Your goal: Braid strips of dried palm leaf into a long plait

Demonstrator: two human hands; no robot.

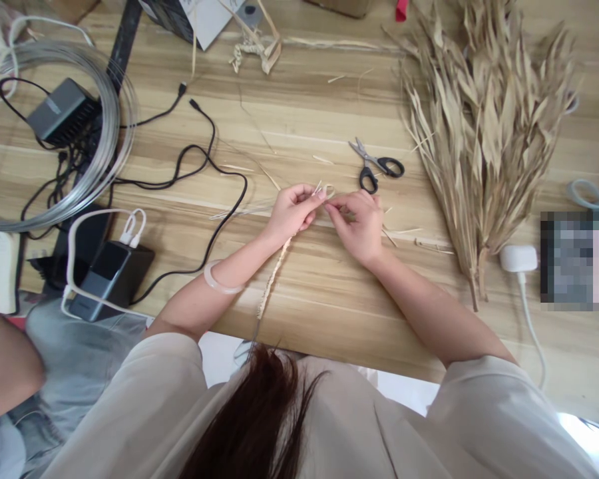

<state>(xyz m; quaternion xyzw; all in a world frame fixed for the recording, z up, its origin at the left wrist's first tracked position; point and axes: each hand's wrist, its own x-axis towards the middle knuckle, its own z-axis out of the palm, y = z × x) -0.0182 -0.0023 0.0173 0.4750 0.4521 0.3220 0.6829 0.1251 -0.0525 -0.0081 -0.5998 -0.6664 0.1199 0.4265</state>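
Observation:
Above the wooden table [329, 293], my left hand [295, 211] is closed on the upper end of a thin pale braided straw cord [270, 279]. The cord hangs down toward the table's near edge, with a thin dark end below it. My right hand [358, 225] is in a pinch close by, its fingertips on a pale straw strand [329, 189] that loops between the two hands. Just beyond the right hand lie open scissors [378, 163] with black handles. The exact grip inside the left fingers is hidden.
A large bundle of dried leaves [484, 133] lies right. Coiled metal wire [112, 126], black cables [244, 193] and a power bank [104, 279] occupy the left. A braided straw piece [259, 50] lies at the back. Another person's leg [80, 359] is at lower left.

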